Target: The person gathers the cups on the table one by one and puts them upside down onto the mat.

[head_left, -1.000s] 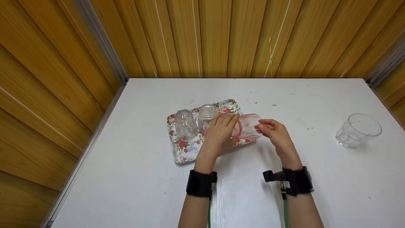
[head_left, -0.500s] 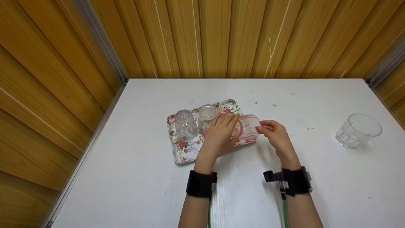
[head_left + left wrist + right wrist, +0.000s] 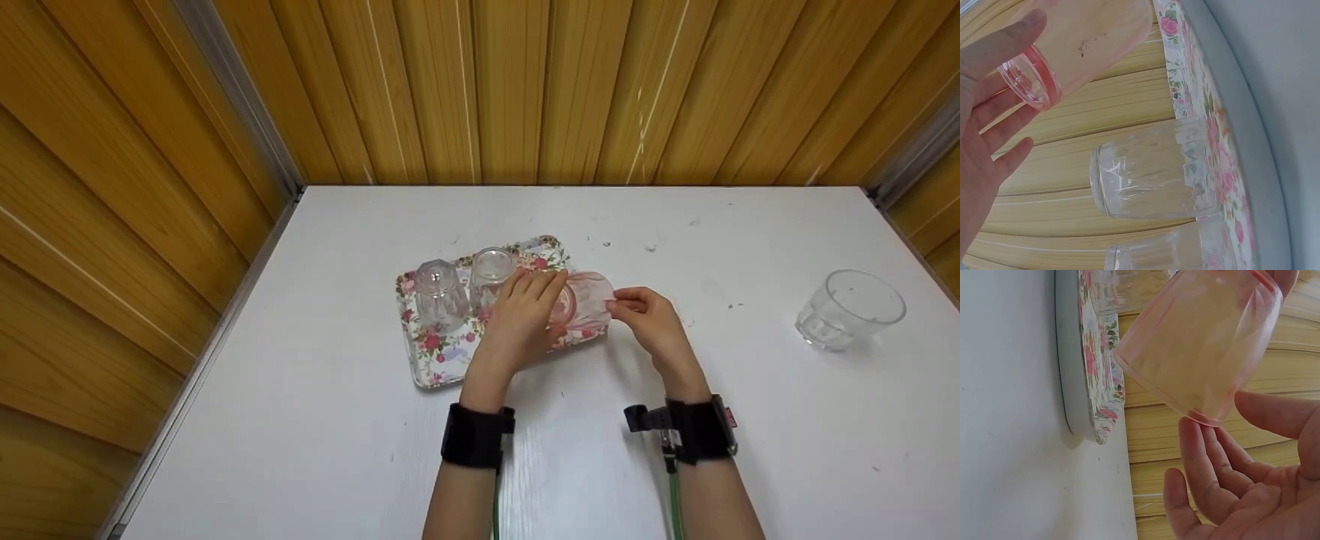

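A see-through pink-tinted cup [image 3: 592, 298] is held tilted over the right part of a floral tray [image 3: 420, 371]. My left hand [image 3: 517, 319] grips its thick, ringed base end, thumb on one side and fingers on the other, as the left wrist view shows. At the wider rim, my right hand [image 3: 656, 326] pinches the cup [image 3: 1202, 343] between thumb and fingertips. Two clear glasses stand upside down on the tray: a faceted glass [image 3: 440, 296] at the left and another glass [image 3: 493, 268] beside it, partly hidden behind my left hand.
Toward the right of the white table [image 3: 315, 450] stands a clear tumbler [image 3: 847, 307], mouth up. Wood-panelled walls [image 3: 510, 90] rise at the back and sides. Black straps [image 3: 476, 435] with green cables circle both wrists.
The pink cup has turned slightly, its rim end swinging a little to the left. My right hand's fingers have shifted slightly along the rim. My left hand has stayed put.
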The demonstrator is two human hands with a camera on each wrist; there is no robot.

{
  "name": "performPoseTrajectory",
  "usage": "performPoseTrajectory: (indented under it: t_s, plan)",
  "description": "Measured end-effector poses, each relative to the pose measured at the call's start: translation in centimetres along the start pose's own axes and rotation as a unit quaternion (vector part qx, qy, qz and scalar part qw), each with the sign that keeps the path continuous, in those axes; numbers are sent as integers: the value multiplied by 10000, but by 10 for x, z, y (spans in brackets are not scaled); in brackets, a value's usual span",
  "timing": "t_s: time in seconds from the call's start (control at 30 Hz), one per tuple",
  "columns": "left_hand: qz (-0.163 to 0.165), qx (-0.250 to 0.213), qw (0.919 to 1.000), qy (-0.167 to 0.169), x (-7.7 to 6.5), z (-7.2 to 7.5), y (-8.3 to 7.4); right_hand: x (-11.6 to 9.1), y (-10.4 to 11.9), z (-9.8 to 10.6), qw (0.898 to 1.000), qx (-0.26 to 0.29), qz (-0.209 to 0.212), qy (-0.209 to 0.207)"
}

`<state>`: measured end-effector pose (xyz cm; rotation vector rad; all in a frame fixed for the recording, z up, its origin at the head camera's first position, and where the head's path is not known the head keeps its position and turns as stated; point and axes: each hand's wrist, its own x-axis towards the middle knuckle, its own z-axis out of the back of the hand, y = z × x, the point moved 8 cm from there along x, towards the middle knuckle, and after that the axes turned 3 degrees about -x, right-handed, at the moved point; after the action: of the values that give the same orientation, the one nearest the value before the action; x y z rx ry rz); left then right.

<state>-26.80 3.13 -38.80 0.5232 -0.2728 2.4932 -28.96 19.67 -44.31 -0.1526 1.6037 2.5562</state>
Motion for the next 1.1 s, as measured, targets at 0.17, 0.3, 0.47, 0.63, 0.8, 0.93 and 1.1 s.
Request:
performPoseTrajectory:
  t_s: [0.17,0.3,0.47,0.63,0.8,0.93,1.1]
  plan:
    - [-37,42,9999,-93,0,1,0,-1,1,0,10000,-16,30,16]
    - [-65,40,9999,-141,0,1,-1,-1,1,0,10000,-52,8,12]
    - [-64,21,9999,-118,0,1,0,-1,1,0,10000,-84,-12,8]
    - [-20,47,10000,-14,0,0,1,-1,1,-1,9999,-104,-9,23]
    - [17,49,10000,41,1,0,1,-1,1,-2,9999,-148,43,67]
    - [76,-13,9999,139,1,-2,2,-1,1,-1,9998,-160,48,70]
    - [92,22,9998,156,0,-2,2,-2,1,0,9999,-111,62,108]
